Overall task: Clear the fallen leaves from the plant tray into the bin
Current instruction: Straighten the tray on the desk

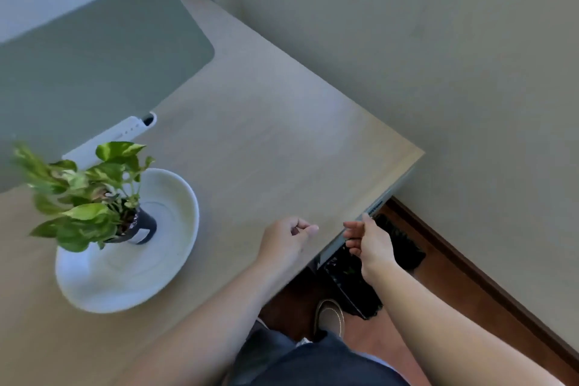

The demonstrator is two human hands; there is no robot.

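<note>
A: Why are both hands held out past the tray?

B: The right hand (371,243) is held beyond the desk's right edge, above the black bin (354,285) w/ dark liner on the floor, fingers spread and nothing seen in them; judged a release over the bin. The left hand (289,240) is kept over the pale wooden desk (266,122) near that edge, fingers curled loosely in; whether anything is pinched can't be told.

A: And the tray?

B: The shallow white round plant tray (175,229) is set at the near left of the desk, well apart from both hands. The small dark pot w/ green variegated plant (138,224) is stood inside it, toward its far-left side, presumably so drips and leaves are caught.

A: Counts?

B: 1 tray, 1 pot, 1 bin, 2 hands. 0 fallen leaves are made out on the tray's bare white surface, though blur is present. Some green bits are glimpsed in the bin, approx.; number can't be told.
</note>
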